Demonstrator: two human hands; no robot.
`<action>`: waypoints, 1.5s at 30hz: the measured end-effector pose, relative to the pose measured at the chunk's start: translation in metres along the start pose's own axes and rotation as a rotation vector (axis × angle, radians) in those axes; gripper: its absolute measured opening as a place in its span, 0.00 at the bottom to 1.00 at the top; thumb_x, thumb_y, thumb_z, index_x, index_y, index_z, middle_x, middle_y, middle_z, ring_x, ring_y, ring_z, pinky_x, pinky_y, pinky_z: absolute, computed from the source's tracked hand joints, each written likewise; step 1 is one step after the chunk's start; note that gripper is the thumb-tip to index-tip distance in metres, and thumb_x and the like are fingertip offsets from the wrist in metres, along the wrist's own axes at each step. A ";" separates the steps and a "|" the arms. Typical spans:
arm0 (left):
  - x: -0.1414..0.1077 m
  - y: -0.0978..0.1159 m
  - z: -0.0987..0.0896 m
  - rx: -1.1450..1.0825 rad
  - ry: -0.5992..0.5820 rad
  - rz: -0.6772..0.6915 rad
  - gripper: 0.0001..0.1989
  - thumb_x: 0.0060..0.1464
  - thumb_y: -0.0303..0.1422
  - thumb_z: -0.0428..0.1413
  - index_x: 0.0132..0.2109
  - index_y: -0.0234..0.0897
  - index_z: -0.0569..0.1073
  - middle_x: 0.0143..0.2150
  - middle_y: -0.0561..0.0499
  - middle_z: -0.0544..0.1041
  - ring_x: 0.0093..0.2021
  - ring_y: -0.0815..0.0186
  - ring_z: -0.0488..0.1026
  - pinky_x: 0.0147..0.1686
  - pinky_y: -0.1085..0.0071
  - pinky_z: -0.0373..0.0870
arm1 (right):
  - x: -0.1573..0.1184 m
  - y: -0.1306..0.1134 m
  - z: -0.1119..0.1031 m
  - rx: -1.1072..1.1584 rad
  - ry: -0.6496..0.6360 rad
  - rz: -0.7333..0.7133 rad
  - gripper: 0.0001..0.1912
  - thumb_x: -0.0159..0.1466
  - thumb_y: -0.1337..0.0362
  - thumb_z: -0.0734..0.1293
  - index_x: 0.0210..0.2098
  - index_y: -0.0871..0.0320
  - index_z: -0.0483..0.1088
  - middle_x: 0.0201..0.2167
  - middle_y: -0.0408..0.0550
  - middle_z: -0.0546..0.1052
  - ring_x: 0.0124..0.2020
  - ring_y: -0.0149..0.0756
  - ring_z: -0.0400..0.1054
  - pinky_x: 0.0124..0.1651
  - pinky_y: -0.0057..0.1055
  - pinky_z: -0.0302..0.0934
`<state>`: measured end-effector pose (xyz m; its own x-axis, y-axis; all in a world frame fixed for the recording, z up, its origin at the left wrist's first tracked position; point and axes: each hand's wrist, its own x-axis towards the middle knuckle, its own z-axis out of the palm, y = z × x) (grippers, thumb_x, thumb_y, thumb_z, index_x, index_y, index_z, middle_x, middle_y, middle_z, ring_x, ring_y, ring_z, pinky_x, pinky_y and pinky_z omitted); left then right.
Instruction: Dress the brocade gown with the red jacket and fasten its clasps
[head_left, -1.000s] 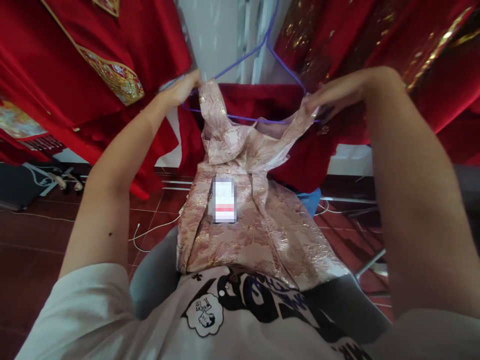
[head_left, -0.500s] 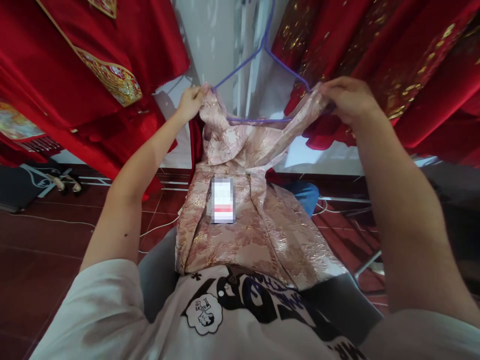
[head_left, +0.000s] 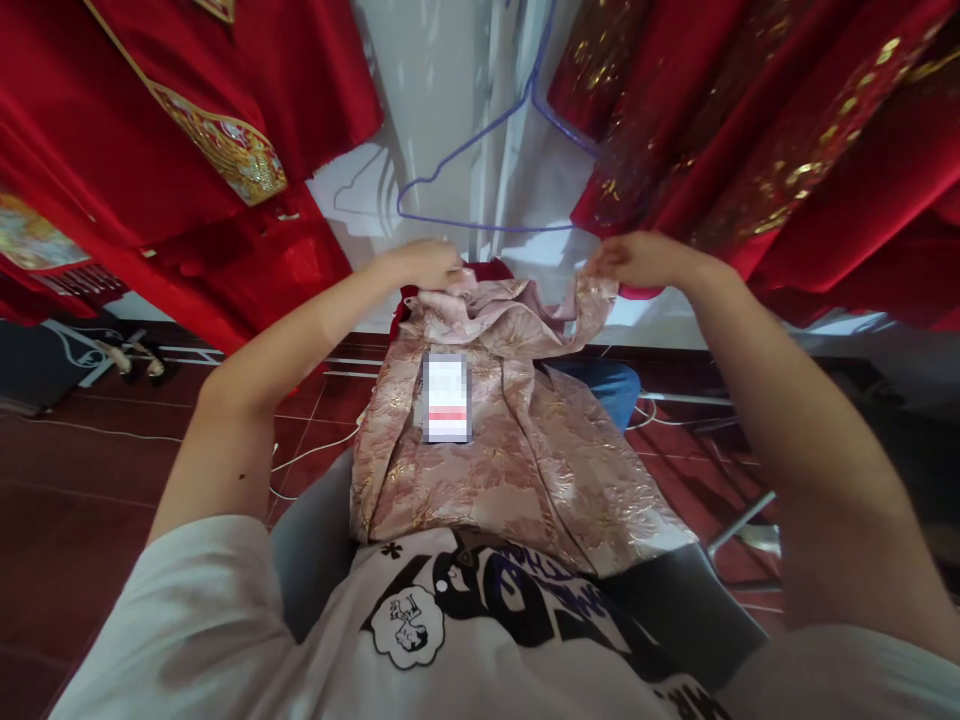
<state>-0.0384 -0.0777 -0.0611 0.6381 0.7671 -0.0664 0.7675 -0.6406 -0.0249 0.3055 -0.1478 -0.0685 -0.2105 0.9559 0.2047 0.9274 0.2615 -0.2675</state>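
Note:
A pink brocade garment (head_left: 480, 475) with gold floral patterning lies across my lap, its upper part bunched and lifted. My left hand (head_left: 439, 268) is closed on the upper left edge of the garment. At the upper right edge, my right hand (head_left: 619, 262) pinches the cloth. Above both hands hangs a purple wire hanger (head_left: 480, 226), bare and apart from the garment; its right end is hidden behind red cloth or my right hand. A white rectangular object with a red band (head_left: 447, 395), partly blurred, rests on the garment.
Red garments with gold decoration hang at the left (head_left: 217, 90) and right (head_left: 817, 130), close to my forearms. Shoes (head_left: 131, 360) stand on a rack at the far left. White cables (head_left: 307, 462) run over the red tiled floor. Blue denim (head_left: 611, 388) shows beside the garment.
Both hands have come down and closer together, lowering the garment's top, which has folded. The hanger no longer sits inside the garment's neckline and hangs free above it.

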 end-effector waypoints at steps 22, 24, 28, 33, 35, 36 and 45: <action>0.039 0.015 0.023 -0.326 0.143 0.154 0.19 0.68 0.45 0.56 0.57 0.45 0.84 0.76 0.49 0.65 0.79 0.42 0.52 0.79 0.39 0.31 | 0.011 0.069 -0.002 -0.339 0.215 0.449 0.20 0.71 0.76 0.60 0.62 0.68 0.66 0.56 0.68 0.81 0.64 0.52 0.77 0.81 0.58 0.35; 0.039 0.015 0.025 -0.312 0.141 0.138 0.19 0.68 0.45 0.55 0.55 0.45 0.84 0.77 0.50 0.64 0.80 0.42 0.50 0.79 0.39 0.30 | 0.007 0.061 -0.006 -0.302 0.259 0.440 0.19 0.71 0.77 0.59 0.60 0.67 0.66 0.55 0.67 0.82 0.63 0.52 0.77 0.81 0.59 0.37; 0.039 0.020 0.027 -0.326 0.147 0.143 0.19 0.69 0.48 0.55 0.52 0.44 0.85 0.78 0.51 0.64 0.80 0.41 0.51 0.79 0.38 0.32 | 0.000 0.039 -0.018 -0.196 0.395 0.352 0.19 0.73 0.77 0.58 0.61 0.65 0.64 0.57 0.65 0.80 0.64 0.51 0.75 0.78 0.57 0.48; 0.041 0.042 0.026 -0.415 0.188 0.244 0.23 0.73 0.54 0.52 0.52 0.45 0.84 0.77 0.53 0.66 0.79 0.46 0.56 0.80 0.43 0.38 | 0.017 -0.002 -0.036 -0.019 0.550 0.174 0.17 0.76 0.75 0.54 0.62 0.63 0.61 0.62 0.67 0.76 0.64 0.49 0.73 0.69 0.47 0.64; 0.041 0.046 0.025 -0.452 0.225 0.285 0.26 0.74 0.57 0.49 0.54 0.46 0.83 0.76 0.52 0.67 0.78 0.48 0.58 0.80 0.46 0.42 | 0.030 -0.016 -0.038 0.043 0.580 0.143 0.15 0.77 0.76 0.54 0.59 0.61 0.61 0.61 0.66 0.76 0.61 0.45 0.74 0.67 0.43 0.64; 0.041 0.046 0.024 -0.468 0.252 0.291 0.27 0.75 0.58 0.48 0.55 0.46 0.82 0.75 0.51 0.68 0.78 0.49 0.60 0.80 0.47 0.44 | 0.035 -0.021 -0.037 0.071 0.586 0.145 0.13 0.78 0.75 0.54 0.56 0.58 0.61 0.60 0.64 0.76 0.60 0.43 0.74 0.67 0.42 0.64; -0.024 -0.012 0.013 -0.418 0.396 -0.294 0.35 0.72 0.64 0.45 0.64 0.45 0.78 0.65 0.46 0.79 0.76 0.43 0.57 0.77 0.42 0.44 | 0.033 -0.021 -0.028 0.168 0.519 0.189 0.13 0.76 0.59 0.62 0.35 0.49 0.57 0.45 0.51 0.80 0.47 0.41 0.71 0.58 0.40 0.67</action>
<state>-0.0636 -0.0890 -0.0721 0.3108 0.9145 0.2590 0.8220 -0.3954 0.4099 0.2878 -0.1260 -0.0297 0.1728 0.8085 0.5626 0.8634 0.1506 -0.4815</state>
